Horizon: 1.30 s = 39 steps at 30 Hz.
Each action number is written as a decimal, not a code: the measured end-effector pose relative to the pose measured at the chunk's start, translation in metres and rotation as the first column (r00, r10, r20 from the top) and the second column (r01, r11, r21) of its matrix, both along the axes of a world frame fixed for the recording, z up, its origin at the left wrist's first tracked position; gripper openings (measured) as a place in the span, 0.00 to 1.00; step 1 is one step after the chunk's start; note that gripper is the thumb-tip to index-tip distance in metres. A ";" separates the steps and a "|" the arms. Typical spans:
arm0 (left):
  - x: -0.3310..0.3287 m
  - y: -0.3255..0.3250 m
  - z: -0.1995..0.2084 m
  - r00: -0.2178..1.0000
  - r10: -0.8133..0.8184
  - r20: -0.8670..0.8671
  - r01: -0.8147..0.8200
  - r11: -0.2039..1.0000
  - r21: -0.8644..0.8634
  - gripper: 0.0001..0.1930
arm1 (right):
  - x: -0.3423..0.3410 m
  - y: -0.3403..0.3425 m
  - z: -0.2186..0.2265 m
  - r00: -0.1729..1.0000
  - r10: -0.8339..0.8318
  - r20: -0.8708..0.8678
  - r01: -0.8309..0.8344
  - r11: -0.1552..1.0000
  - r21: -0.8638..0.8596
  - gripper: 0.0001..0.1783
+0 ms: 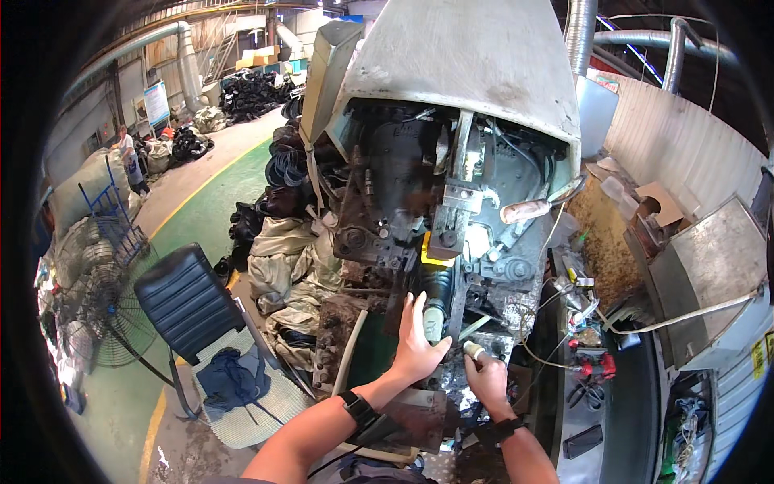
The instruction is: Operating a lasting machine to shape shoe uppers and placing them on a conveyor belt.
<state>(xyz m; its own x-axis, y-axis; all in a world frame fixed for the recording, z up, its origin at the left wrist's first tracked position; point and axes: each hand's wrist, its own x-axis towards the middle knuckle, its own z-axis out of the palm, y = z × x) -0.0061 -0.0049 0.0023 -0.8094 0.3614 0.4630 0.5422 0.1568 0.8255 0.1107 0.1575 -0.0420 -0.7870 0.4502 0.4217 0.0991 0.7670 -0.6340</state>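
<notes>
A black ribbed cylindrical piece (436,284) sits in the middle of the machine, below a yellow block (436,251). Its lower end meets a pale greenish cylinder (434,323). My left hand (417,347) lies against that pale cylinder, fingers stretched up along its left side and thumb apart at its lower right. To the right, my right hand (488,379) is closed around a short pale-ended handle (474,350); the rest of it is hidden in the fist. A light rod (476,326) slants just above this hand.
A grey machine hood (459,56) overhangs the work. At right, a bench (582,403) carries scissors, a dark phone and red-handled tools. On the left stand a black chair (184,294) with cloth on it, a wire-cage fan (109,302) and pale sacks (282,258). A person (131,160) stands farther back.
</notes>
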 end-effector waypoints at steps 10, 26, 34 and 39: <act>-0.002 -0.002 0.002 1.000 -0.025 0.019 0.024 0.999 0.024 0.52 | -0.002 -0.005 0.008 0.995 -0.056 0.087 0.054 0.998 0.025 0.11; -0.039 -0.029 -0.021 0.907 -0.292 0.304 0.191 0.927 0.323 0.24 | -0.026 -0.078 0.090 0.939 0.261 0.223 -0.101 0.830 -0.548 0.54; -0.085 -0.029 -0.017 0.802 -0.354 0.481 0.067 0.854 0.517 0.28 | -0.055 -0.109 0.083 0.980 -0.106 0.168 0.145 0.961 -0.235 0.50; -0.105 -0.049 0.008 0.671 -0.371 0.642 -0.124 0.797 0.591 0.37 | 0.018 -0.114 0.146 0.991 0.121 0.051 -0.090 0.911 -0.402 0.47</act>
